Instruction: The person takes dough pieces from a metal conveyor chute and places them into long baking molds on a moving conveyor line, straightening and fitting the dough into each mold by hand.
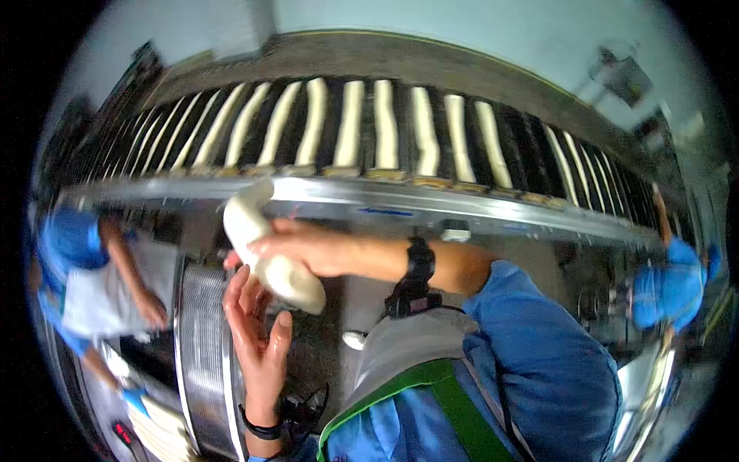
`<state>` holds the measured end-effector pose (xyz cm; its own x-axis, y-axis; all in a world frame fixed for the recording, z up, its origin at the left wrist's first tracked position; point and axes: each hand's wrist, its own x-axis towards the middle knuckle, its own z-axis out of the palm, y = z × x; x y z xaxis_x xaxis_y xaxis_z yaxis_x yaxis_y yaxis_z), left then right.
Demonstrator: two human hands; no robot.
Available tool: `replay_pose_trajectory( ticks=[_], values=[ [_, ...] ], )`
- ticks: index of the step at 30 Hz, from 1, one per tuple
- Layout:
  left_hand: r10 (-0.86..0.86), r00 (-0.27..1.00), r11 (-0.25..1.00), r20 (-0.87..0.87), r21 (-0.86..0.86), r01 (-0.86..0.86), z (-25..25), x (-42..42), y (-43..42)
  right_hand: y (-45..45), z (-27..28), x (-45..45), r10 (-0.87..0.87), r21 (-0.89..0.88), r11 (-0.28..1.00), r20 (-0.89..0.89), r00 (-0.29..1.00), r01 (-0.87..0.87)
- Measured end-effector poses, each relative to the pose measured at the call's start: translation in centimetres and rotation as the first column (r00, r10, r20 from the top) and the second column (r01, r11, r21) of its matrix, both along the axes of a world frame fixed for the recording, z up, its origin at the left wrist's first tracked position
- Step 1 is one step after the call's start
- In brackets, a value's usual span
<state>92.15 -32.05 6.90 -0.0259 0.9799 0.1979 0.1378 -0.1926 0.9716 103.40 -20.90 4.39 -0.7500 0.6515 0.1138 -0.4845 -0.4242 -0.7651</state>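
Note:
A thick, pale dough strip hangs bent in my right hand, whose fingers wrap round its middle. Its upper end reaches towards the metal rail and is smeared by motion. Just below, my left hand is open, palm up, thumb apart from the curled fingers. Its fingertips are close to the strip's lower part; whether they touch it I cannot tell. Beyond the rail, similar dough strips lie one by one in the dark grooves of a long rack.
The shiny metal rail runs across in front of me. At left stands a ribbed metal belt, with a co-worker beside it and pale dough strips below. Another co-worker is at the far right.

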Motion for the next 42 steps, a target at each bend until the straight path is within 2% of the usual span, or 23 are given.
replay_pose_trajectory(
  ticks=[3, 5, 7, 11, 12, 14, 15, 17, 19, 20, 22, 25, 27, 29, 30, 32, 33, 34, 36, 38, 39, 40, 42],
  values=[
    [-0.274, 0.96, 0.949, -0.053, 0.146, 0.279, 1.1, 5.3, 3.4, 4.4, 3.1, 10.4, -0.233, 0.112, 0.966, -0.015, 0.972, 0.233],
    [-0.438, 0.886, 0.892, -0.155, 0.051, 0.45, 1.1, 7.8, 5.3, 7.5, 5.9, 18.0, -0.337, 0.199, 0.922, -0.005, 0.941, 0.332],
    [-0.483, 0.858, 0.873, -0.173, -0.019, 0.487, 0.2, 11.0, 7.1, 11.1, 8.2, 26.0, -0.352, 0.135, 0.928, 0.014, 0.936, 0.347],
    [-0.495, 0.856, 0.869, -0.15, -0.105, 0.484, -2.2, 14.6, 9.4, 14.6, 9.7, 39.7, -0.629, 0.278, 0.768, 0.163, 0.76, 0.577],
    [-0.492, 0.861, 0.869, -0.13, -0.126, 0.478, -2.8, 15.1, 9.7, 14.0, 8.6, 42.5, -0.703, 0.418, 0.694, 0.221, 0.676, 0.586],
    [-0.498, 0.862, 0.862, -0.09, -0.162, 0.481, -4.0, 16.0, 9.7, 11.9, 4.8, 47.6, -0.728, 0.41, 0.679, 0.271, 0.629, 0.609],
    [-0.496, 0.867, 0.856, -0.048, -0.193, 0.479, -4.6, 16.4, 9.7, 9.8, 2.6, 49.0, -0.684, 0.266, 0.729, 0.266, 0.679, 0.631],
    [-0.513, 0.856, 0.846, -0.065, -0.205, 0.492, -6.1, 16.8, 9.6, 5.3, -0.4, 49.6, -0.686, 0.2, 0.613, 0.615, 0.389, 0.764],
    [-0.545, 0.836, 0.81, -0.058, -0.293, 0.507, -7.4, 16.9, 9.4, 2.3, -8.0, 54.4, -0.58, 0.145, 0.62, 0.746, 0.327, 0.771],
    [-0.534, 0.845, 0.802, -0.033, -0.337, 0.494, -7.5, 17.0, 9.3, 1.2, -11.2, 56.2, -0.751, 0.619, 0.633, 0.637, 0.173, 0.466],
    [-0.515, 0.856, 0.811, -0.053, -0.352, 0.467, -8.2, 16.9, 9.4, 1.1, -13.4, 55.9, -0.743, 0.676, 0.66, 0.652, 0.152, 0.328],
    [-0.473, 0.881, 0.821, -0.029, -0.377, 0.428, -8.7, 17.0, 9.5, -0.4, -9.8, 53.2, -0.58, 0.367, 0.7, 0.793, 0.188, 0.613],
    [-0.441, 0.897, 0.821, -0.037, -0.42, 0.386, -8.8, 17.1, 9.4, 0.1, -7.5, 51.9, -0.486, 0.136, 0.564, 0.852, 0.194, 0.814],
    [-0.414, 0.909, 0.824, -0.034, -0.437, 0.359, -7.9, 18.1, 9.0, 2.5, -14.1, 56.4, -0.588, 0.468, 0.671, 0.808, 0.027, 0.576],
    [-0.423, 0.905, 0.827, -0.051, -0.43, 0.362, -7.8, 18.4, 8.8, 4.0, -16.6, 58.2, -0.75, 0.715, 0.634, 0.662, 0.007, 0.294],
    [-0.421, 0.906, 0.835, -0.054, -0.412, 0.363, -8.1, 18.4, 8.1, 7.0, -17.9, 59.3, -0.872, 0.874, 0.485, 0.485, 0.069, -0.016],
    [-0.405, 0.912, 0.84, -0.057, -0.416, 0.347, -8.0, 18.3, 7.6, 9.1, -18.2, 58.3, -0.695, 0.696, 0.668, 0.71, -0.112, 0.262],
    [-0.386, 0.919, 0.849, -0.075, -0.417, 0.323, -7.8, 18.2, 7.0, 10.3, -18.6, 57.2, -0.415, 0.452, 0.707, 0.888, -0.198, 0.544],
    [-0.325, 0.936, 0.886, -0.137, -0.389, 0.251, -7.7, 17.0, 5.5, 9.0, -18.7, 55.6, -0.446, 0.516, 0.702, 0.856, -0.262, 0.491],
    [-0.243, 0.96, 0.875, -0.136, -0.457, 0.156, -7.5, 15.0, 4.0, 8.5, -23.5, 56.8, -0.473, 0.685, 0.681, 0.682, -0.558, 0.259],
    [-0.211, 0.952, 0.911, -0.222, -0.399, 0.109, -7.7, 14.0, 3.1, 6.8, -18.4, 54.3, -0.448, 0.56, 0.765, 0.818, -0.362, 0.318],
    [-0.259, 0.856, 0.921, -0.448, -0.383, 0.078, -10.3, 10.5, 1.8, 5.7, -17.8, 53.4, -0.499, 0.586, 0.77, 0.8, -0.333, 0.251],
    [-0.004, 0.633, 0.991, -0.774, -0.09, -0.103, -12.1, 7.9, -2.5, 3.2, -18.3, 54.6, -0.55, 0.619, 0.77, 0.767, -0.331, 0.154]
  ],
)
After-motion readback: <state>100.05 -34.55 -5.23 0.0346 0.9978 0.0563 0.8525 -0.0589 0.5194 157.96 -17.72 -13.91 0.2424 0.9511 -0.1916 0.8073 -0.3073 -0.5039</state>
